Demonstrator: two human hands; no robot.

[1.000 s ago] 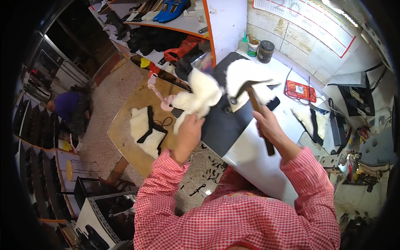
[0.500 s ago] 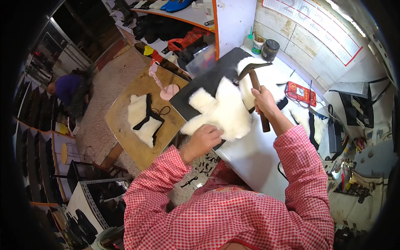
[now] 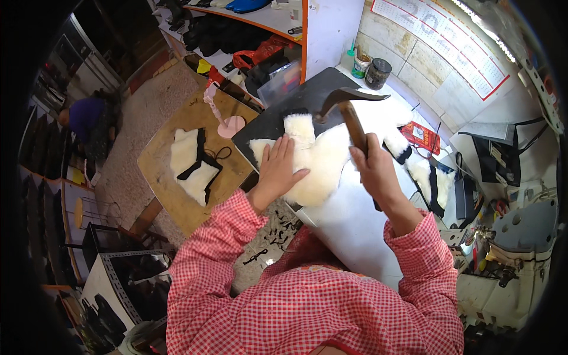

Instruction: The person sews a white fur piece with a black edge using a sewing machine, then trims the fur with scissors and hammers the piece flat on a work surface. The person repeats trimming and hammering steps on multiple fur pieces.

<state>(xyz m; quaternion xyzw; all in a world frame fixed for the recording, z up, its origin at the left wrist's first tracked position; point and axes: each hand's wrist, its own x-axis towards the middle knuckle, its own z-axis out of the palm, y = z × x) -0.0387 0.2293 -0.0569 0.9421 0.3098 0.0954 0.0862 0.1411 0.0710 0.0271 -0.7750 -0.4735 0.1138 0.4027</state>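
Note:
My left hand (image 3: 276, 170) lies flat, fingers spread, on the left part of a white fleece piece (image 3: 322, 168) with black edging at its upper tab. Wrapped round the wooden handle of a hammer (image 3: 354, 126) is my right hand (image 3: 378, 171). The hammer's long, curved dark head hangs over the black mat (image 3: 260, 131), beside the fleece's upper tab. Whether the head touches anything, I cannot tell. More white fleece (image 3: 387, 112) lies to the right, partly behind the hammer. The fleece under my left palm is hidden.
At left, a brown board (image 3: 160, 168) bears a black-edged fleece piece (image 3: 192, 163) and a pink stand (image 3: 231, 126). Jars (image 3: 377, 74) stand by the wall. A red box (image 3: 421, 137) and fleece scraps (image 3: 431, 183) lie right. A person (image 3: 89, 124) crouches far left.
My left hand has gone from curled at the fleece's near edge to flat on top of it. The fleece has turned and shifted. The hammer has come left and lower, toward its tab.

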